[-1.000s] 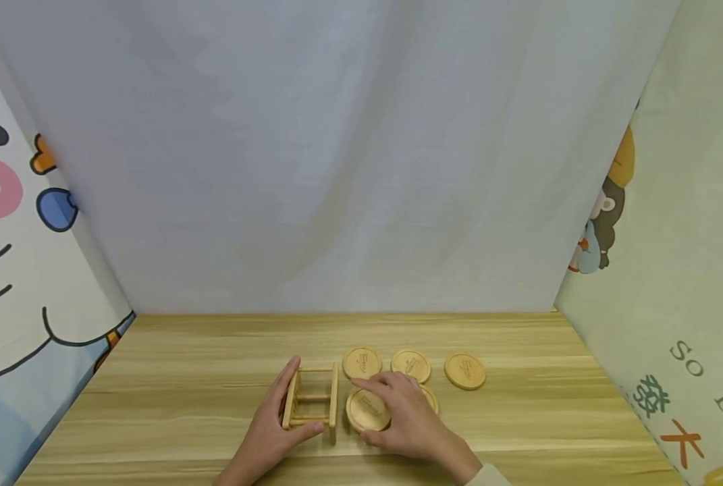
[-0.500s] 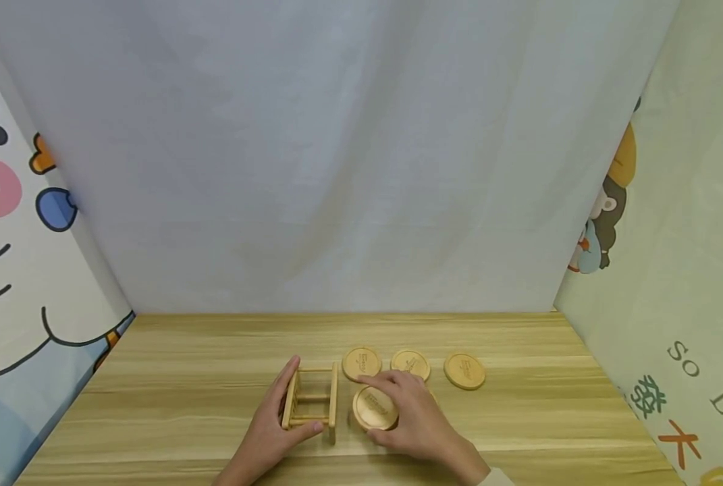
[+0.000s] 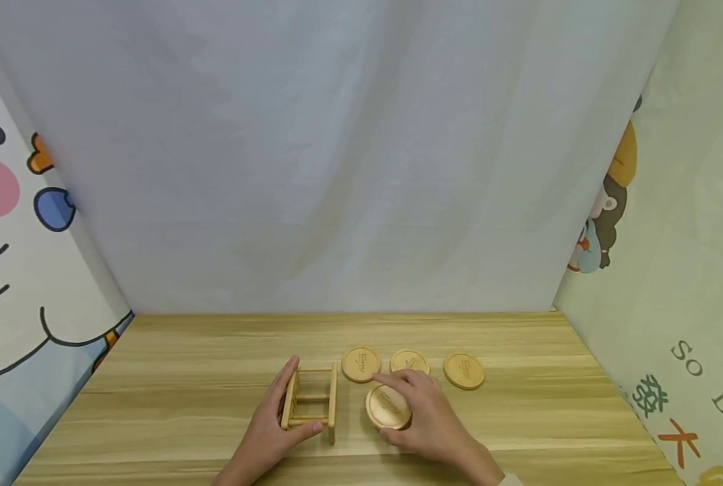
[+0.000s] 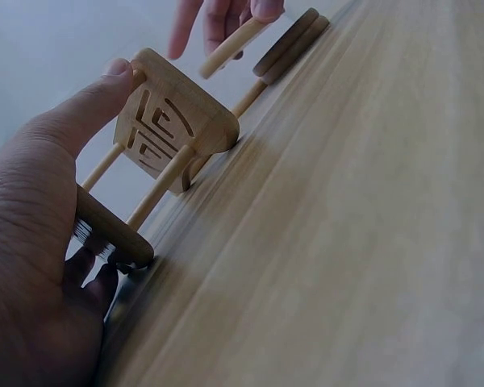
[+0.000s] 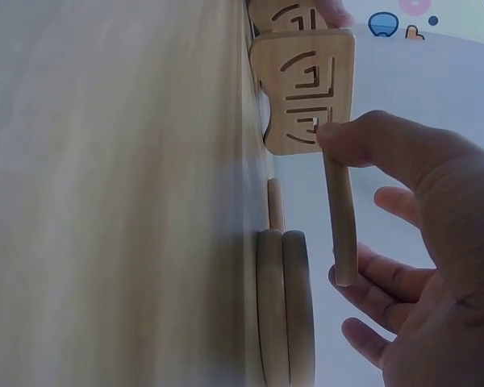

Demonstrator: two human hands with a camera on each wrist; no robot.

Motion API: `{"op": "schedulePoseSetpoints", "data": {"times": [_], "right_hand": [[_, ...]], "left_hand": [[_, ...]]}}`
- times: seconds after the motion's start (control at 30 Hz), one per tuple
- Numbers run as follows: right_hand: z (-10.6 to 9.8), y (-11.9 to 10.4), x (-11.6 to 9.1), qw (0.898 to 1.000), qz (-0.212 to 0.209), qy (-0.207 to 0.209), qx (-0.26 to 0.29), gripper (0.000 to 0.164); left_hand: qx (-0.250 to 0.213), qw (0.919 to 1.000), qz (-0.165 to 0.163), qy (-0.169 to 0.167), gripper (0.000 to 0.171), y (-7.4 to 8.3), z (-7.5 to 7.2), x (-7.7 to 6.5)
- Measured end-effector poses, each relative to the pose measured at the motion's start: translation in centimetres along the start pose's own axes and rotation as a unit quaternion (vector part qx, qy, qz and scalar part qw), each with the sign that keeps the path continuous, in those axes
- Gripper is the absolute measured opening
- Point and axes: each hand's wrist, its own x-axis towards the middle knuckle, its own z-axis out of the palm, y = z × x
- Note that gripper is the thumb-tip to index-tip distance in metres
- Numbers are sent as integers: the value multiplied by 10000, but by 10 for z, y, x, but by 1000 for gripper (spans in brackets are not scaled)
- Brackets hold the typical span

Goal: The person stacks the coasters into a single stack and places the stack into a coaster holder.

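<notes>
My left hand (image 3: 268, 420) grips a wooden coaster rack (image 3: 333, 401), its fingers along the left side panel and its thumb across the front. The rack's slotted side panel (image 4: 173, 113) shows in the left wrist view, with nothing between the two panels. My right hand (image 3: 429, 420) pinches a round wooden coaster (image 3: 388, 405) by its edge, to the right of the rack. In the right wrist view this coaster (image 5: 341, 218) is raised off the table, beside and above two stacked coasters (image 5: 297, 314). The right hand hides that stack in the head view.
Three round coasters lie behind the hands: a left one (image 3: 362, 364), a middle one (image 3: 410, 360) partly behind the right hand, and a right one (image 3: 464, 371). The wood-grain table (image 3: 173, 378) ends at a pale curtain (image 3: 337, 169), with printed cloths on both sides.
My right hand has lifted the coaster and carried it a little to the right, away from the rack. The left hand and rack have stayed put.
</notes>
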Motion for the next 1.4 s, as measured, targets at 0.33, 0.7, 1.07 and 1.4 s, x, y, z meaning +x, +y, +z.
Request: {"op": "schedulePoseSetpoints", "data": {"times": [0.33,0.7,1.07,1.4], "right_hand": [[-4,6,-4,10000,56,59,28,83],[-8,14,-10,9997,25,208,-107,83],[-11,18,-13,9997,238,100,-24,83],[-15,22,-14,9996,243,111,-96,83]], "left_hand": [[108,9999,79,-1,113,0,0,0],[62,10000,11,-6,113,1,1,0],[-135,9999,42,27,112,2,3,-1],[-183,9998,74,45,113,6,3,-2]]}}
